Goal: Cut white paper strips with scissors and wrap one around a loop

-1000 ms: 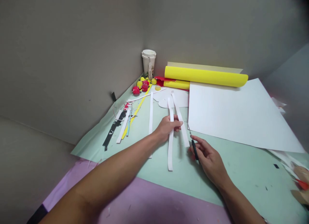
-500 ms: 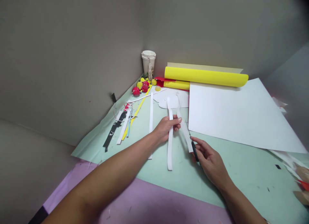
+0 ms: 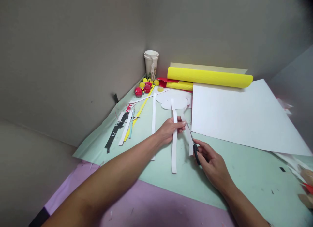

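My left hand point(image 3: 172, 128) is closed over the table, pinching white paper. One long white paper strip point(image 3: 174, 148) hangs across its fingers. A second, wavier white strip point(image 3: 188, 137) runs beside it on the right, its upper part passing behind the fingertips. In my right hand point(image 3: 211, 161) is a pair of scissors with black handles point(image 3: 196, 153), the fingers wrapped round them. The blades point up and left, along the right edge of the wavy strip, close to my left fingertips. Whether the blades are apart cannot be made out.
A large white sheet point(image 3: 239, 119) lies on the right, below a yellow roll point(image 3: 210, 77). At the back stand a lidded cup point(image 3: 151, 62) and red and yellow round pieces point(image 3: 138, 92). Another white strip point(image 3: 154, 116), a yellow strip point(image 3: 144, 108) and black scraps point(image 3: 114, 132) lie on the left.
My left hand and the hanging strip have shifted slightly right. The scissors have turned a little, and the wavy strip's lower end has swung left, away from the handles.
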A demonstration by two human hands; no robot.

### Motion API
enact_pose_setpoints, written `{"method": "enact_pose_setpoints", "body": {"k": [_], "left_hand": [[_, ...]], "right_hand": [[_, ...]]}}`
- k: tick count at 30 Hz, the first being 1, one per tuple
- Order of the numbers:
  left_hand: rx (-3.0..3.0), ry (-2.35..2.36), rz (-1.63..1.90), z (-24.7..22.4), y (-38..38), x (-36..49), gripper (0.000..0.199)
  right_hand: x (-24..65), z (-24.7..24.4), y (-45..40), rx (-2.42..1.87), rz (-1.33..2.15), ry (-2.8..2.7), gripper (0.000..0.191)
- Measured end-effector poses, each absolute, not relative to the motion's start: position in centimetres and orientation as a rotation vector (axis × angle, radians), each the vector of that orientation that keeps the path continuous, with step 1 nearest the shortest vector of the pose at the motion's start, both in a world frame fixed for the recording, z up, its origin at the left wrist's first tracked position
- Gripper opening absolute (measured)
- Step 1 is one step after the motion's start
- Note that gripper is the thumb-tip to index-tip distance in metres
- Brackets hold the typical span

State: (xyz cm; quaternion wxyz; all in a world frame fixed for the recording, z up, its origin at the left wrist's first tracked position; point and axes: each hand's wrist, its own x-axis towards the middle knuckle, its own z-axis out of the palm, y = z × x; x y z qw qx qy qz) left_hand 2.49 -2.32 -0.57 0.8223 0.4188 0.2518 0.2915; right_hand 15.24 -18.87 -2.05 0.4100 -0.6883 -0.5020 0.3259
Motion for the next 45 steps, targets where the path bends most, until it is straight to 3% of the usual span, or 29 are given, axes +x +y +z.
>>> {"method": "enact_pose_setpoints", "body": {"k": [21, 45], "left_hand": [[0.926, 0.500, 0.598, -0.35, -2.20, 2.32, 0.027], [0.971, 0.502, 0.591, -0.55, -2.37, 2.47, 0.022]], "right_hand": [[14.44, -1.31, -18.90, -1.868, 0.437, -1.455, 0.044], [14.60, -1.09, -19.10, -1.872, 0.483, -1.441, 0.042]]}}
